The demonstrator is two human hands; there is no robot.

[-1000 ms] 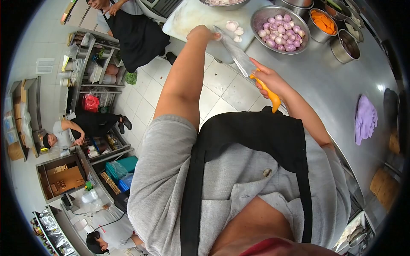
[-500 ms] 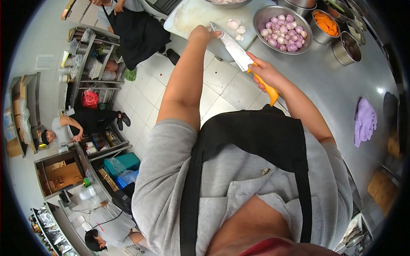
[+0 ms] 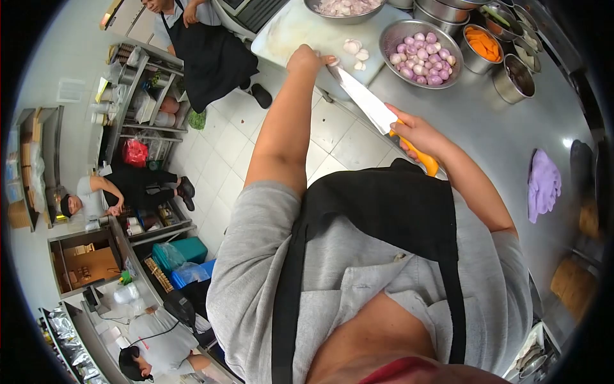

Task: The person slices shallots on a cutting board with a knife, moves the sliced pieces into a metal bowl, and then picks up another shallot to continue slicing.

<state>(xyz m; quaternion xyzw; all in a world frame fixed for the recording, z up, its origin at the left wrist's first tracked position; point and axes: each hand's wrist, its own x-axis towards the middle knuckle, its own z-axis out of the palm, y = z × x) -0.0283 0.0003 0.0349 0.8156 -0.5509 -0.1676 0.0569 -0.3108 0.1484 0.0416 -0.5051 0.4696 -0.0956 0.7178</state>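
My right hand (image 3: 417, 136) is closed around the orange handle of a large kitchen knife (image 3: 366, 99). The wide blade slants away over the near edge of the white cutting board (image 3: 281, 38). Close to the blade's tip, my left hand (image 3: 306, 59) is closed, fingertips pinched together; what they hold is too small to make out. Pale shallot slices (image 3: 353, 47) lie on the board just beyond. To the right stands a metal bowl of whole peeled shallots (image 3: 422, 57). Chopped shallots (image 3: 348, 6) fill another bowl at the top edge.
Sliced carrots (image 3: 483, 43) sit in a metal container beside another metal pot (image 3: 513, 80). A purple glove or cloth (image 3: 544, 185) lies on the steel counter (image 3: 486, 137). One person in a black apron (image 3: 208, 57) stands beyond the board; two others are at left, near shelves.
My right hand has drawn the knife back toward my body and to the right. My left hand stays near the blade's tip. The whole view has shifted slightly.
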